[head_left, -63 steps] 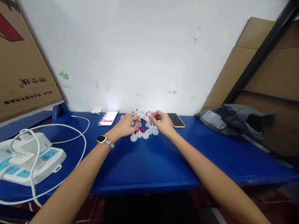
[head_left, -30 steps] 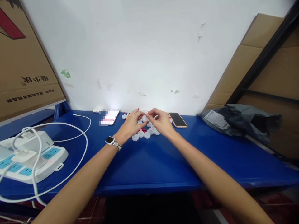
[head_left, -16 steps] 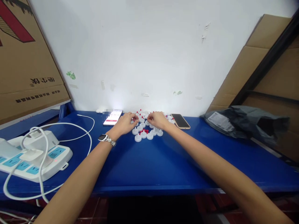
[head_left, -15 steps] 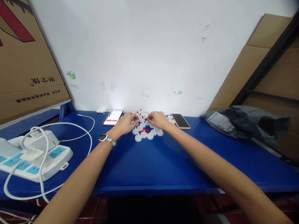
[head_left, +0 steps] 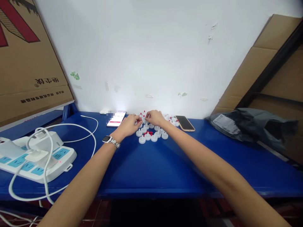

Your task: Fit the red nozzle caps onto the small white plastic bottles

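A cluster of several small white round caps (head_left: 151,135) with tiny red pieces (head_left: 148,132) lies on the blue table (head_left: 156,164) near the wall. My left hand (head_left: 129,124), with a watch on the wrist, hovers at the left of the cluster with fingers pinched on a small part. My right hand (head_left: 154,117) is just right of it, fingers curled in a pinch on another small part. The two pinches almost meet above the caps. What each holds is too small to name.
A lit phone (head_left: 115,118) lies left of the caps, a dark phone (head_left: 185,122) to the right. A white power strip (head_left: 38,159) with plugs and white cables sits at left. A grey plastic bag (head_left: 251,124) lies at right. Cardboard boxes lean on both sides.
My hands have moved closer together at the back of the cluster. The view has shifted slightly, so everything sits a little further right.
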Demonstrator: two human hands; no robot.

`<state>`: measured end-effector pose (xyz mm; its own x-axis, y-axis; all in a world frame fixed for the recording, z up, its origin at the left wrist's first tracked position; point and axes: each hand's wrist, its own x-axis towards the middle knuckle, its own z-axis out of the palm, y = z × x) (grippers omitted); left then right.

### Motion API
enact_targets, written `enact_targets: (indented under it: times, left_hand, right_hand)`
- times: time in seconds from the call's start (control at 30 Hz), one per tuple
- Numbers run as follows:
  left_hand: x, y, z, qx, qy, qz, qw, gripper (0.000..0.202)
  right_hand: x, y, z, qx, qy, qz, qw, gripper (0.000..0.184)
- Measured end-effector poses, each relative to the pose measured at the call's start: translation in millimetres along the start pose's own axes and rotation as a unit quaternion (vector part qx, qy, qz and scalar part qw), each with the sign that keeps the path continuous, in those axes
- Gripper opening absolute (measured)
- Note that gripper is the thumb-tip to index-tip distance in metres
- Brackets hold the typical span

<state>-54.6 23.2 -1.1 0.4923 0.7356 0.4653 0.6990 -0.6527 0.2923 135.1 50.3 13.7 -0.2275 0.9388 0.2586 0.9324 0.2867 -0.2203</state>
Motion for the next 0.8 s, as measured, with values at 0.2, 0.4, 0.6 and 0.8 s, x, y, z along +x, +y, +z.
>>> enact_targets:
  times: [0.2, 0.4, 0.6, 0.8]
  left_hand:
    - [1, 5, -2.3, -0.024, 0.023, 0.009, 0.999, 0.030]
    - [-2, 28, 1.1, -0.079, 0.046, 0.031, 0.995, 0.038]
    - [-4, 59, 7.1, -0.156, 0.032, 0.067, 0.985, 0.035]
    - [-6, 69, 1.4, -0.190, 0.044, 0.063, 0.979, 0.035]
  right_hand:
    - [-25, 8, -11, 0.164, 0.139, -0.025, 0.976, 0.015]
    - [-63, 9, -11, 0.418, 0.164, -0.005, 0.893, 0.021]
    - [-74, -5, -5, 0.554, 0.184, 0.020, 0.811, 0.029]
    - [-78, -1, -8, 0.463, 0.158, 0.004, 0.872, 0.033]
